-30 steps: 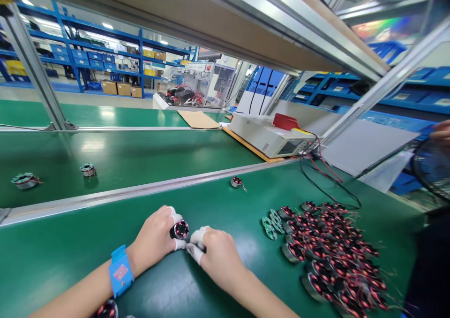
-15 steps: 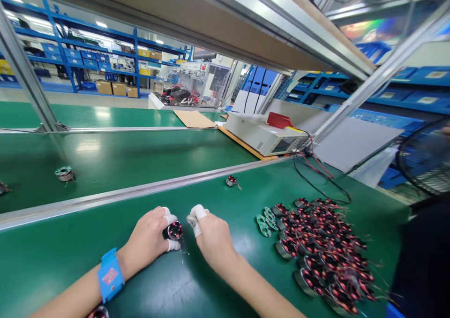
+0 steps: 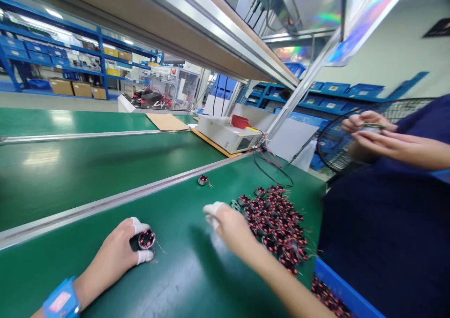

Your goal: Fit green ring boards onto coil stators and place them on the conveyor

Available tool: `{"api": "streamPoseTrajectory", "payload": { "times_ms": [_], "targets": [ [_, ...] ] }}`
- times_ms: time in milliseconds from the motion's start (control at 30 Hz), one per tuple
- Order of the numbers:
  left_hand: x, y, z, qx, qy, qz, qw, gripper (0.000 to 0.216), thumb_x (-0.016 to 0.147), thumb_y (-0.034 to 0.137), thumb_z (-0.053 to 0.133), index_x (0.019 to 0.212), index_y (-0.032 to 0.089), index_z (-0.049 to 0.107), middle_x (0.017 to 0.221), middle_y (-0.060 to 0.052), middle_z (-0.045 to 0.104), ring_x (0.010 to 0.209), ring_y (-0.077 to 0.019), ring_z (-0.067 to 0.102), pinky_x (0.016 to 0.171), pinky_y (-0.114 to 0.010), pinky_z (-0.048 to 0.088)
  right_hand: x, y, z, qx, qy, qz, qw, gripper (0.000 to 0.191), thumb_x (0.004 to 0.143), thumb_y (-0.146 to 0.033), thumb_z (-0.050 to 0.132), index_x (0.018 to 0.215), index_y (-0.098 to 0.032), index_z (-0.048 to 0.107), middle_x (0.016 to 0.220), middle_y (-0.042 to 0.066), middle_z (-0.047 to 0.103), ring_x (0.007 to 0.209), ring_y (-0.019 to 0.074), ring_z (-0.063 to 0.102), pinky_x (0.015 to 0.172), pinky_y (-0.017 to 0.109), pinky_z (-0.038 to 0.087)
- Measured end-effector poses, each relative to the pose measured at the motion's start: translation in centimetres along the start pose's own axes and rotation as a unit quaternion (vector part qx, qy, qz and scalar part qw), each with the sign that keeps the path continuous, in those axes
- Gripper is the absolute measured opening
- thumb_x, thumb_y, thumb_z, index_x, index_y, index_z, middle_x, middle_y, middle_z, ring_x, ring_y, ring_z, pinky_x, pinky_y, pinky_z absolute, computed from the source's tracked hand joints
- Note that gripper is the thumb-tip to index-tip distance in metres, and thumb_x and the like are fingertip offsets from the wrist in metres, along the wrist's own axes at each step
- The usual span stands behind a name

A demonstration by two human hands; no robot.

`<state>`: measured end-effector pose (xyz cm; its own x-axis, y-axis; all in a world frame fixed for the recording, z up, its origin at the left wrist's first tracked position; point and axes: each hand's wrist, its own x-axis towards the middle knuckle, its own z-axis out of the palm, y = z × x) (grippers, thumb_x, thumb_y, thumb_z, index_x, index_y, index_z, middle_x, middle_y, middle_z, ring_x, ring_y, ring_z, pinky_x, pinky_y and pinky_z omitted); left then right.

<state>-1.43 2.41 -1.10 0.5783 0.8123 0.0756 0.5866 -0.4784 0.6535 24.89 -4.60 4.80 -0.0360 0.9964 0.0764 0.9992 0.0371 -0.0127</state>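
My left hand (image 3: 121,245), with white finger cots and a blue wrist strap, grips a motor stator (image 3: 146,238) just above the green bench. Its copper windings face up and thin wires trail off to the right. My right hand (image 3: 228,222), also in white finger cots, hovers over the bench left of a cluster of stators (image 3: 276,219). Its fingers are slightly curled with a small gap to the thumb, and nothing shows between them. Just behind it, partly covered, lie green circuit boards (image 3: 236,206). A single stator (image 3: 203,180) sits farther back.
A metal rail (image 3: 105,204) crosses the green bench (image 3: 176,280). A white instrument (image 3: 225,132) with cables stands at the back. On the right, a co-worker's hands (image 3: 372,130) hold a small round part, above a blue bin (image 3: 346,285) containing stators.
The view has swung right, bringing the co-worker and the blue bin into sight. My right hand has moved away from the held stator toward the circuit boards. My left hand keeps its grip.
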Motion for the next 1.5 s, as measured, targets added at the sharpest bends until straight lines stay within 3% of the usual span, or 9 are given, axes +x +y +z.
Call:
{"api": "streamPoseTrajectory", "payload": {
  "times_ms": [133,333,500,600,800,1000,1133,1233,1500],
  "targets": [
    [-0.1,0.3,-0.7,-0.018,-0.045,0.002,0.999,0.042,0.064,0.028,0.066,0.105,0.019,0.064,0.099,-0.007,0.061,0.095,-0.0252,0.056,0.088,-0.037,0.044,0.8,6.1,-1.0,-0.03,-0.037,-0.017,0.999,0.037,0.066,0.006,0.051,0.088,-0.016,0.071,0.115,0.017,0.061,0.11,0.0299,0.05,0.09,0.041,0.038],
    [0.0,-0.5,-2.7,-0.075,-0.034,-0.014,0.997,0.062,0.056,0.005,0.042,0.116,0.017,0.057,0.12,-0.007,0.057,0.113,-0.0212,0.051,0.104,-0.037,0.034,0.9,7.2,-0.9,0.079,-0.005,-0.015,0.997,0.024,0.066,0.001,0.052,0.062,-0.017,0.067,0.106,0.016,0.064,0.105,0.0293,0.053,0.092,0.044,0.038],
    [0.7,1.3,-3.4,-0.12,0.065,-0.002,0.991,0.028,0.073,0.022,0.045,0.094,0.018,0.064,0.1,-0.005,0.065,0.096,-0.0214,0.058,0.091,-0.037,0.044,3.4,1.9,-0.8,0.286,-0.009,-0.038,0.957,0.012,0.073,-0.019,0.058,0.082,-0.016,0.066,0.072,0.004,0.067,0.067,0.0179,0.063,0.063,0.03,0.051],
    [0.7,2.4,-3.2,-0.161,0.041,0.01,0.986,0.027,0.081,0.037,0.044,0.078,0.018,0.063,0.084,-0.003,0.066,0.082,-0.0187,0.058,0.078,-0.031,0.047,5.6,-3.7,1.0,0.41,-0.021,-0.059,0.91,0.022,0.078,-0.03,0.058,0.091,-0.013,0.064,0.069,0.003,0.066,0.057,0.0145,0.061,0.049,0.025,0.051],
    [1.0,2.3,-2.7,-0.224,0.035,-0.044,0.973,0.026,0.076,0.032,0.044,0.057,0.016,0.052,0.058,0.001,0.056,0.062,-0.0138,0.05,0.06,-0.024,0.04,6.6,-9.2,2.8,0.536,-0.02,-0.074,0.841,0.038,0.071,-0.039,0.066,0.099,-0.014,0.065,0.074,0.004,0.064,0.061,0.0146,0.061,0.057,0.028,0.054],
    [0.7,2.6,-2.1,-0.058,0.071,-0.009,0.996,0.025,0.075,0.041,0.054,0.075,0.017,0.063,0.077,-0.004,0.061,0.078,-0.0212,0.053,0.069,-0.031,0.041,5.4,-7.0,2.7,0.486,-0.001,-0.031,0.873,0.038,0.059,-0.025,0.074,0.096,-0.017,0.067,0.075,0.002,0.061,0.062,0.0137,0.056,0.057,0.027,0.052],
    [0.2,2.6,-1.1,0.126,0.048,0.005,0.991,0.036,0.063,0.047,0.07,0.081,0.017,0.065,0.081,-0.008,0.059,0.082,-0.0261,0.05,0.069,-0.034,0.038,4.9,-5.8,3.1,0.531,-0.077,-0.042,0.843,0.042,0.06,-0.035,0.076,0.096,-0.015,0.066,0.084,0.006,0.065,0.075,0.019,0.061,0.064,0.03,0.053],
    [0.1,2.3,-0.7,0.141,0.031,0.017,0.989,0.028,0.071,0.046,0.064,0.077,0.018,0.064,0.077,-0.006,0.058,0.079,-0.0241,0.049,0.067,-0.033,0.037,4.6,-6.2,3.3,0.534,-0.095,-0.106,0.833,0.041,0.063,-0.038,0.075,0.098,-0.018,0.066,0.098,0.008,0.064,0.09,0.022,0.061,0.075,0.034,0.053],
    [0.1,1.9,-0.4,0.107,0.034,-0.01,0.994,0.035,0.076,0.052,0.057,0.067,0.017,0.059,0.075,-0.006,0.057,0.077,-0.022,0.048,0.066,-0.031,0.037,4.3,-7.5,4.3,0.415,0.006,-0.189,0.89,0.034,0.068,-0.018,0.072,0.101,-0.02,0.065,0.103,0.009,0.066,0.099,0.0231,0.058,0.088,0.04,0.047]
  ]
}}
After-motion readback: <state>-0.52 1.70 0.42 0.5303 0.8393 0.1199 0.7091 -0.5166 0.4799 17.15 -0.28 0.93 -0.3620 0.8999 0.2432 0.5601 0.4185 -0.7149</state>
